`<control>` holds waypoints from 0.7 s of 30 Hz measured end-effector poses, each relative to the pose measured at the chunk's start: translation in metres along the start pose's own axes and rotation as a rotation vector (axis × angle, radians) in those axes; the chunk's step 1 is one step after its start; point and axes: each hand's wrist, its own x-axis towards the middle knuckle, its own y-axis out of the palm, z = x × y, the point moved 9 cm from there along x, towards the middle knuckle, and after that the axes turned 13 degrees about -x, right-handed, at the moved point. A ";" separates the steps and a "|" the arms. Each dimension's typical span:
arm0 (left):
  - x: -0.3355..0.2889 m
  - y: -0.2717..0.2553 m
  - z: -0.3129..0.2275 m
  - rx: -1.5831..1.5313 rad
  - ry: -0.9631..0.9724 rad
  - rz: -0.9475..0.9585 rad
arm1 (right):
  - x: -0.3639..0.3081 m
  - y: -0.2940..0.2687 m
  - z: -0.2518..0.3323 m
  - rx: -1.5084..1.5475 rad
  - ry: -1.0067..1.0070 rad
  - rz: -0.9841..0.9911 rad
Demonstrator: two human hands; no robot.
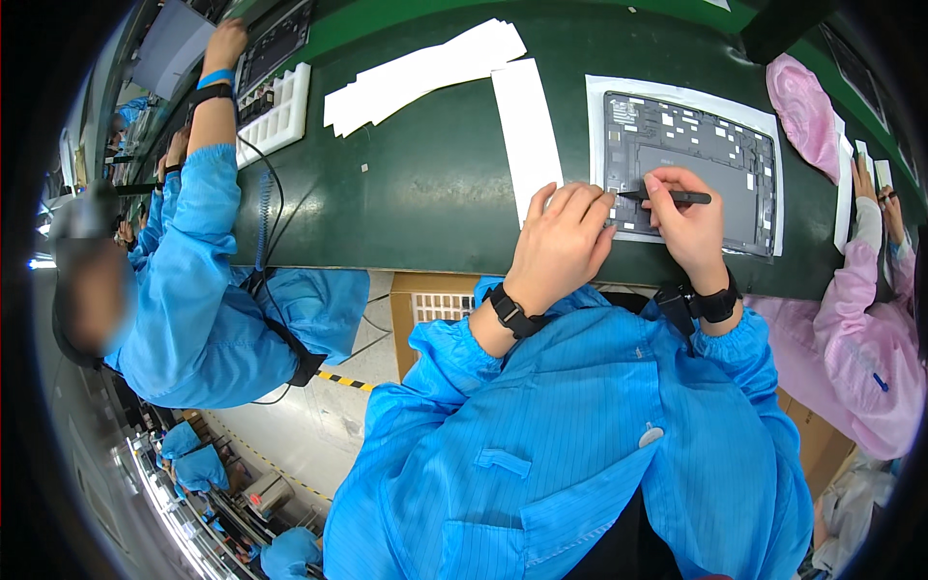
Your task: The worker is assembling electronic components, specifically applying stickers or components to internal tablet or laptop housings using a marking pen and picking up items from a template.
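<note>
The right hand [688, 224] is grasping a slim black tool [690, 197] (probably tweezers, though the fine end is too small to make out), its fingers closing on the shaft as on a pen. The point of the tool is leaning left over the near left part of a dark tablet case [710, 179], close to the fingertips of the left hand [565, 237]. That hand is lying palm down, partly over the case's left edge and the near end of a long white strip [527, 126]; its fingers are bending together, but whether they are pinching anything, I cannot tell.

The tablet case is lying flat on a white sheet [595, 126] on the green bench [416, 203], right in front of the person. Small white patches are dotting its upper part. More white strips [425, 77] are lying fanned out farther back, to the left.

Judging by the hands, a fine fitting or picking step is being worked at that near left edge, and the other patches are staying clear of the tool. The next move seems to be calling for a steady left hand and a light, exact touch of the point.
</note>
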 end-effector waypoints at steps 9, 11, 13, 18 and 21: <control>-0.003 0.013 -0.009 0.174 -0.010 0.042 | -0.002 0.003 0.004 -0.065 -0.064 -0.011; -0.005 0.019 -0.008 0.249 -0.020 0.072 | -0.002 0.005 0.008 -0.092 -0.108 -0.013; -0.001 0.017 -0.013 0.280 -0.042 0.080 | -0.002 -0.001 -0.001 -0.107 -0.040 -0.015; -0.006 0.000 -0.005 0.143 -0.090 -0.010 | -0.009 -0.033 0.013 0.127 -0.064 -0.210; -0.023 -0.048 0.020 0.027 -0.080 -0.109 | -0.011 -0.013 0.019 0.126 -0.043 -0.096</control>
